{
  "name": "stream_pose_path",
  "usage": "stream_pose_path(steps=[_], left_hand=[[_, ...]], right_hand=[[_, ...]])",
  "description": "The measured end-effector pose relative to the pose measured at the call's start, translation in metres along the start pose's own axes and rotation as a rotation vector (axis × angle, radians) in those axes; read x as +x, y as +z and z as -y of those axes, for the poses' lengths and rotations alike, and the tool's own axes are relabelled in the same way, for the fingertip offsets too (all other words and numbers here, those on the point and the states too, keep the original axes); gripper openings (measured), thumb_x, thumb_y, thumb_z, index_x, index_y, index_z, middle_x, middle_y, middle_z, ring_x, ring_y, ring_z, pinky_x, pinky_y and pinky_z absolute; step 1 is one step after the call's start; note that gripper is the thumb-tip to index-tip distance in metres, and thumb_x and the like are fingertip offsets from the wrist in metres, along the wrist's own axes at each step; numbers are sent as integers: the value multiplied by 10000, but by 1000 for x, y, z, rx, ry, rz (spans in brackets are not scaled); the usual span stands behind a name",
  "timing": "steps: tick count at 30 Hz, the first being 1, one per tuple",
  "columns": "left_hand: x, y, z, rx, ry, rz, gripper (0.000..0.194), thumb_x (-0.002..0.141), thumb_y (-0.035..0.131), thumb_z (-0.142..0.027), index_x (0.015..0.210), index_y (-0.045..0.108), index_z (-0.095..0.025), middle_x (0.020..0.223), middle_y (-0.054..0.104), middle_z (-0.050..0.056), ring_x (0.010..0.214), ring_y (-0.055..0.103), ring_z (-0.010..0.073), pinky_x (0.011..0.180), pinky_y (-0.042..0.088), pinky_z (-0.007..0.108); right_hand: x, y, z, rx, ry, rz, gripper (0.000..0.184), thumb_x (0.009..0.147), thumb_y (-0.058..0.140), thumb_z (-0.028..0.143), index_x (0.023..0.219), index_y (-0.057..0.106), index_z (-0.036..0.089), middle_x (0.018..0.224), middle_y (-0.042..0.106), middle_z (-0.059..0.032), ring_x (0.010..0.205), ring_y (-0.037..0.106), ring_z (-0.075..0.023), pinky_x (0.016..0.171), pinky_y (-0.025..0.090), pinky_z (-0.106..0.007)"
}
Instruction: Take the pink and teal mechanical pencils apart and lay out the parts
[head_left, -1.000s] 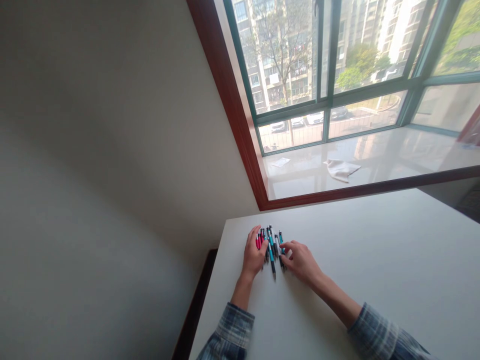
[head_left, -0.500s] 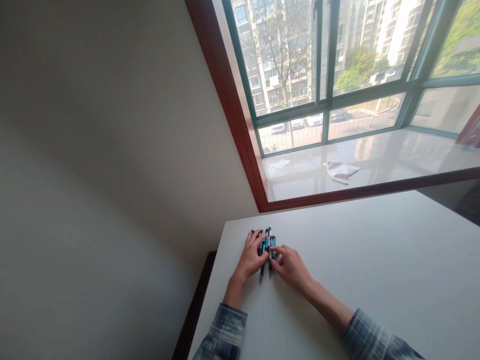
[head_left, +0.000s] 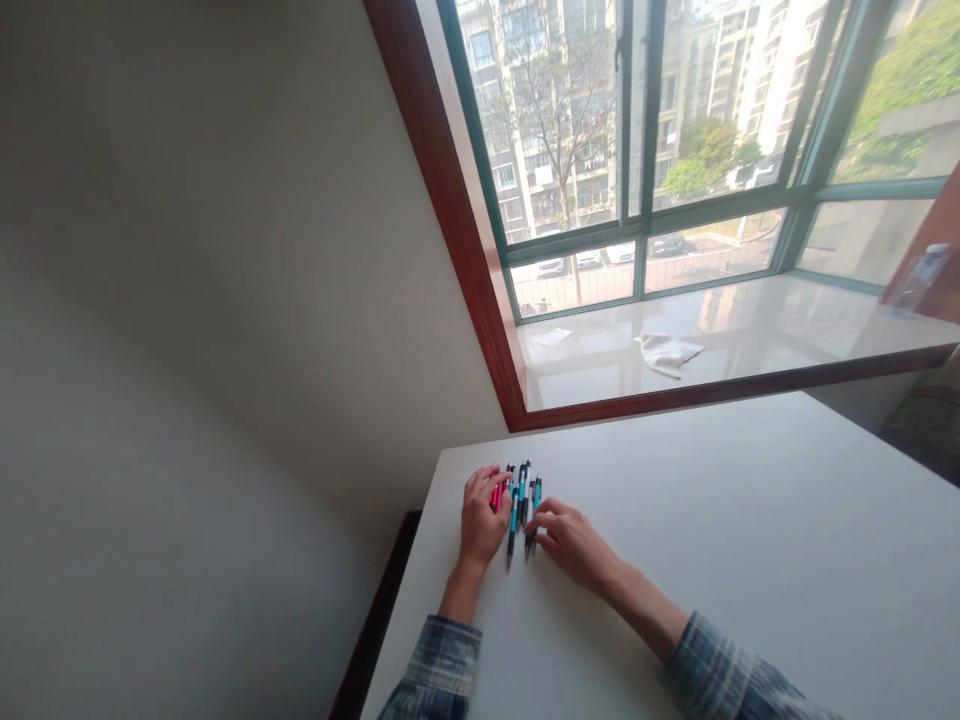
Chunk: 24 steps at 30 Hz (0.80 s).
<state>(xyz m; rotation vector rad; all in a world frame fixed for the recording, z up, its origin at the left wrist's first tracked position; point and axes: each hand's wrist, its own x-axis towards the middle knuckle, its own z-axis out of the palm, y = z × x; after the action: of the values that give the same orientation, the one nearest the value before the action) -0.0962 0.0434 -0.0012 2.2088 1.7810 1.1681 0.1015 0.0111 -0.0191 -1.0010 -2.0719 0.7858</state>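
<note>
Several click pens lie side by side on the white table [head_left: 645, 560], tips toward me. Pink pens [head_left: 496, 495] are on the left of the group, partly hidden under my left hand [head_left: 481, 522]; its fingers bend over them and its thumb presses along their right side. Turquoise-and-black pens [head_left: 522, 485] fill the middle, and one turquoise pen [head_left: 512, 525] sits lower than its neighbours. At the right edge, my right hand [head_left: 574, 540] has its index finger and thumb closed around the lower part of a blue pen [head_left: 537, 492].
Beyond the table is a window [head_left: 637, 230] with a wooden frame [head_left: 517, 410]. A crumpled white cloth [head_left: 667, 353] and a paper scrap [head_left: 553, 338] lie on the sill, with a clear bottle [head_left: 924, 270] at the far right. A grey wall [head_left: 225, 400] rises to the left.
My left hand has shifted left, uncovering more of the pink and turquoise pens. One turquoise pen now sits lower in the group. My right hand remains at the right-hand pens.
</note>
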Motion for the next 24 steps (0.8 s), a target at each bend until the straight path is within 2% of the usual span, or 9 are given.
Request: stream_pose_path(steps=[4, 9, 13, 17, 20, 24], left_hand=[[0, -7, 0, 11, 29, -114, 257, 936, 535, -171, 1052, 754, -238, 1181, 696, 70, 1180, 587, 265, 1081, 455, 487], [-5, -11, -7, 27, 60, -151, 232, 937, 535, -166, 981, 754, -226, 1095, 701, 76, 1120, 597, 268, 1027, 473, 470], [-9, -12, -10, 57, 87, -161, 232, 934, 530, -159, 939, 752, -225, 1065, 695, 83, 1095, 599, 271, 995, 480, 455], [-10, -12, -5, 101, 102, -216, 219, 915, 543, -150, 863, 743, -223, 1017, 689, 79, 1044, 606, 268, 974, 476, 446], [-10, -13, -1, 113, 98, -256, 219, 917, 544, -162, 851, 743, -223, 1006, 685, 79, 1027, 606, 269, 963, 476, 446], [-8, -14, 2, 115, 99, -285, 223, 930, 538, -177, 860, 745, -221, 1002, 681, 83, 1026, 605, 271, 951, 480, 444]], right_hand=[[-3, -6, -1, -108, -167, 119, 265, 972, 536, 119, 979, 773, 237, 1151, 680, -49, 822, 673, -149, 810, 514, -249], [3, -11, -6, -228, -342, 161, 248, 1040, 496, 214, 1041, 740, 256, 1099, 706, -28, 921, 651, -174, 812, 492, -244], [12, -9, -18, -398, -542, 193, 220, 1022, 488, 134, 1081, 676, 233, 1059, 704, -40, 857, 620, -158, 725, 475, -239], [17, -5, -30, -521, -700, 158, 178, 1020, 464, 119, 1039, 629, 185, 963, 681, -63, 779, 594, -158, 692, 473, -256], [16, -7, -33, -512, -729, 99, 183, 1044, 439, 150, 1044, 618, 189, 952, 675, -65, 787, 595, -163, 699, 484, -260], [11, -20, -22, -399, -629, -41, 237, 1066, 387, 161, 1131, 612, 198, 1003, 680, -85, 857, 614, -183, 710, 513, -275]])
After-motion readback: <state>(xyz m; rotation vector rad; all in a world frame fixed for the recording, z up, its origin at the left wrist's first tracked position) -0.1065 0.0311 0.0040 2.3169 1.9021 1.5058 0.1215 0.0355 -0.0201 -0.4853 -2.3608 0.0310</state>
